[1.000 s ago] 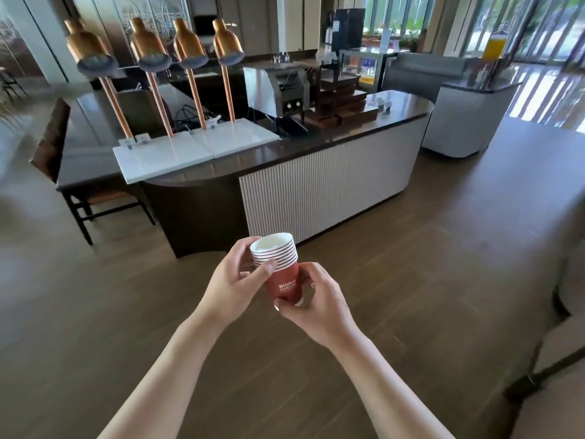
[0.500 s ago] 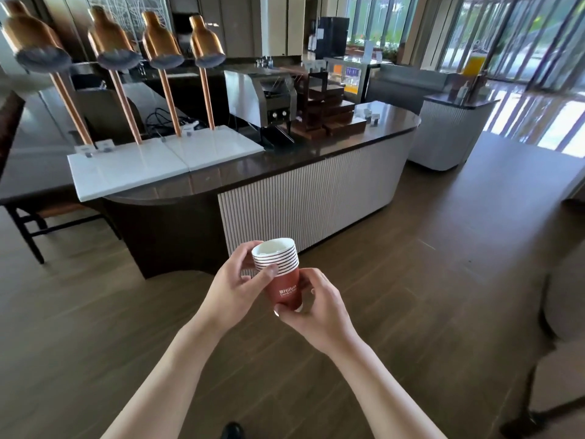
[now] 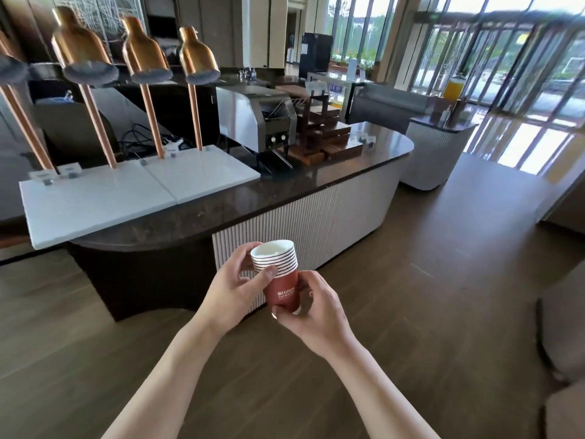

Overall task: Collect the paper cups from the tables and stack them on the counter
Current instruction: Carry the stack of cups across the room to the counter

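A stack of several red paper cups (image 3: 280,280) with white rims and white lettering sits upright between both hands, low in the middle of the head view. My left hand (image 3: 234,285) grips the stack's upper rims from the left, thumb across the front. My right hand (image 3: 311,307) wraps the bottom cup from the right and below. The dark stone counter (image 3: 240,205) with its white ribbed front stands just beyond the cups, about an arm's length away.
White slabs (image 3: 133,194) under several copper heat lamps (image 3: 193,55) fill the counter's left part. A steel toaster (image 3: 256,122) and wooden stands (image 3: 326,137) sit further back. A smaller round counter (image 3: 437,147) with a juice dispenser stands far right. Upholstered seats (image 3: 560,337) edge the right side.
The counter has come closer and larger in view as I walk towards it. Both hands keep the same hold on the cup stack.
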